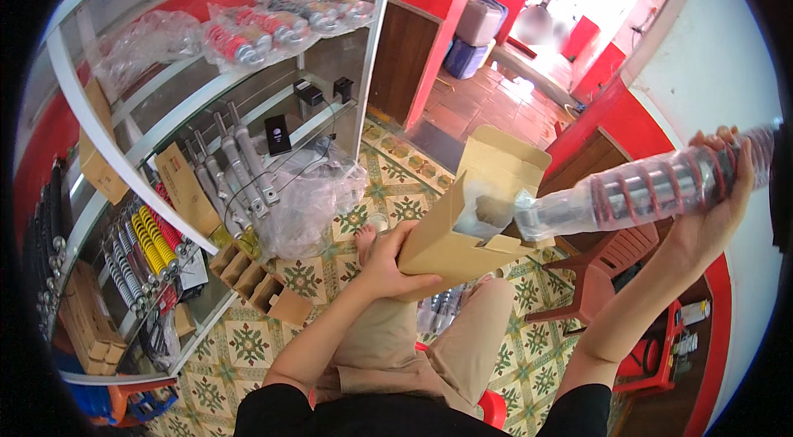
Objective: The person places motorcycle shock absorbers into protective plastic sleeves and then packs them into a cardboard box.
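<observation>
My left hand [393, 263] grips the lower part of an open cardboard box [433, 251], which is tilted above my lap with its flap up. Clear plastic wrap [477, 204] shows inside its mouth. In my right hand [722, 189] is a coil-spring shock absorber [657, 189] with a red spring, wrapped in clear plastic and held up at the right. Its narrow end points left, close beside the box's opening. More plastic-wrapped shock absorbers [441, 307] lie low between my knees, partly hidden by the box and my legs.
A glass shelf unit [214, 87] at the left holds wrapped shock absorbers [248, 34], metal fork tubes [238, 152], a phone [277, 134] and yellow springs [153, 239]. Empty-looking cardboard boxes [260, 282] stand on the tiled floor. A brown plastic chair [595, 276] and red stand [660, 369] are at right.
</observation>
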The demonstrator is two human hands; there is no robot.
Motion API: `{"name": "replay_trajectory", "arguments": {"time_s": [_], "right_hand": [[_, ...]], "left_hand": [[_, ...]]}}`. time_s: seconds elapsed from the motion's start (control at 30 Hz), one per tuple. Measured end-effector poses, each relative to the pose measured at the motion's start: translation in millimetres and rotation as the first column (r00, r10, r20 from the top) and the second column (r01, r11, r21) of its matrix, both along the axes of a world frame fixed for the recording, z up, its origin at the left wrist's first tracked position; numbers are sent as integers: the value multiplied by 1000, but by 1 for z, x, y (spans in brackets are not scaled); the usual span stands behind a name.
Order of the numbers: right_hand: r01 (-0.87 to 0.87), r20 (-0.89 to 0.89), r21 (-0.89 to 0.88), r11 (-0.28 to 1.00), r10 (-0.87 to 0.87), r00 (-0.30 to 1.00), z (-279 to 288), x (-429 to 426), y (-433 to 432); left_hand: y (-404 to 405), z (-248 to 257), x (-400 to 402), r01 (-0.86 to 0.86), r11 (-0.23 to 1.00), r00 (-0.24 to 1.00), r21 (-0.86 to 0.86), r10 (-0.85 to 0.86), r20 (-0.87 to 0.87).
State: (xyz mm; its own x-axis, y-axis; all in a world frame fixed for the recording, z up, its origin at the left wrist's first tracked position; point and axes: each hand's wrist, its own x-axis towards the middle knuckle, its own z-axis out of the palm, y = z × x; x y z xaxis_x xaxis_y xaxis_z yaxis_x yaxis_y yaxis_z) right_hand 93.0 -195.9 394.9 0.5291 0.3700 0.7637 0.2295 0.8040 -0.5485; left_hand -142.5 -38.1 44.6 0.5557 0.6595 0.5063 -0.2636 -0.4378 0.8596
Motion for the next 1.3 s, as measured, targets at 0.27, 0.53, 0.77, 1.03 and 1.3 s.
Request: {"name": "replay_trajectory", "arguments": {"time_s": [0.27,0.53,0.77,1.03,1.3], "right_hand": [[-164,-6,-16,986,164,987,-9,-30,16],[-70,-1,-67,995,70,998,-26,-52,30],[73,88,-212,975,-56,995,-30,-92,43],[58,209,-465,884,46,977,-41,-106,55],[-22,101,-515,857,87,991,-77,-92,57]], "left_hand": [[-3,-1,1,64,998,997,-18,-65,-34],[-6,-1,0,93,995,995,-22,-94,-43],[-7,-1,-2,135,984,989,-116,-140,-36],[-5,0,-8,128,982,988,-139,-138,-64],[-5,1,-6,80,990,996,-117,-85,-38]]}}
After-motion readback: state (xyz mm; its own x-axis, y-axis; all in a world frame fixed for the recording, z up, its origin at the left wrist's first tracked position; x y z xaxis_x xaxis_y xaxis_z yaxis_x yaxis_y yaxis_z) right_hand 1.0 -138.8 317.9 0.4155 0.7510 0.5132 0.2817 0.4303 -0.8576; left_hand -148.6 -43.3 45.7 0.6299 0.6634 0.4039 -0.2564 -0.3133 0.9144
